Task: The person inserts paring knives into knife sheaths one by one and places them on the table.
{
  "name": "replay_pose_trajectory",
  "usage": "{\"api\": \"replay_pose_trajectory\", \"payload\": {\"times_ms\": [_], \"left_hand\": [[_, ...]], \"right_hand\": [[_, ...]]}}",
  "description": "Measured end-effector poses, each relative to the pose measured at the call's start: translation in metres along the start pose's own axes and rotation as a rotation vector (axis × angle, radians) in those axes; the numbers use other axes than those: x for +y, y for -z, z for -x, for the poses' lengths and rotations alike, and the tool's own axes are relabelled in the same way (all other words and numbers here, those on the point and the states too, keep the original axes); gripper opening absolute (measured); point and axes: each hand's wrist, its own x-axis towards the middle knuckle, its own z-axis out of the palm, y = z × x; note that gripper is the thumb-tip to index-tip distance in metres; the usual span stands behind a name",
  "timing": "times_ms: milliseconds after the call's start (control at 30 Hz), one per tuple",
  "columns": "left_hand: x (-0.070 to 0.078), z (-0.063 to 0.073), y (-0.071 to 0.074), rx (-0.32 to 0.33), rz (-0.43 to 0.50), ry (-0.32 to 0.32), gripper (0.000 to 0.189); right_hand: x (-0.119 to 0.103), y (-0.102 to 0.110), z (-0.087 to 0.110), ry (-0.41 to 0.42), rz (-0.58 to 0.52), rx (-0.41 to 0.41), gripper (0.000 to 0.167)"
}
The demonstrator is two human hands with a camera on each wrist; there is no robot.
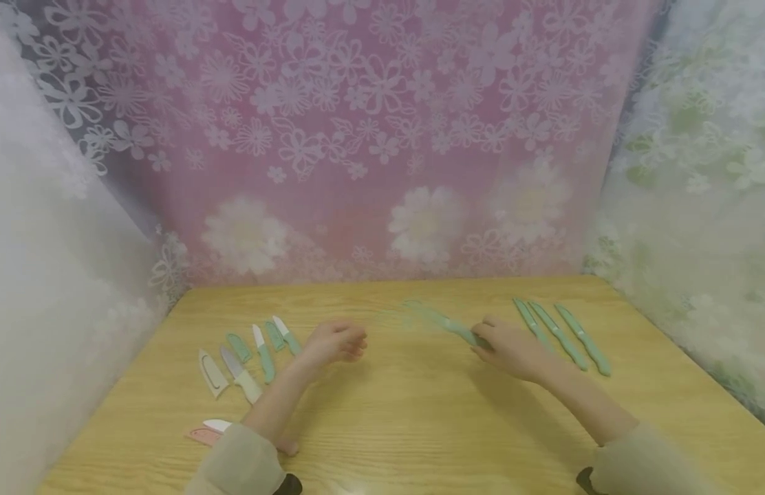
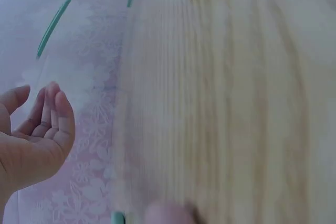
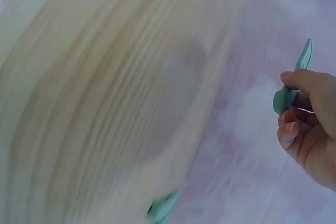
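My right hand [image 1: 509,350] grips a green knife [image 1: 461,331] by its handle, above the table. Its blade points up and away to the left, blurred at the tip. In the right wrist view, thumb and fingers pinch the green handle [image 3: 284,100]. My left hand [image 1: 331,342] holds nothing, its fingers loosely bent, right of two paring knives with white blades and green handles [image 1: 267,364]. Three more green knives [image 1: 558,337] lie side by side just beyond my right hand, one partly hidden by it.
Two green sheaths [image 1: 238,348], a cream sheath [image 1: 212,375] and a cream-handled knife [image 1: 249,386] lie at the left of the wooden table [image 1: 407,426]. Nearer, a pink sheath [image 1: 203,436] and a white blade [image 1: 218,425] are partly behind my left sleeve. Floral curtains [image 1: 382,137] surround the table.
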Motion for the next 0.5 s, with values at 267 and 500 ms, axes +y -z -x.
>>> {"api": "replay_pose_trajectory", "payload": {"times_ms": [267,500], "left_hand": [[-0.006,0.012,0.035,0.152,-0.259,0.002,0.032],[-0.01,0.022,0.081,0.34,-0.508,0.078,0.032]], "right_hand": [[0.076,0.028,0.045,-0.31,-0.073,0.029,0.013],[0.122,0.043,0.091,-0.522,-0.072,0.037,0.023]]}}
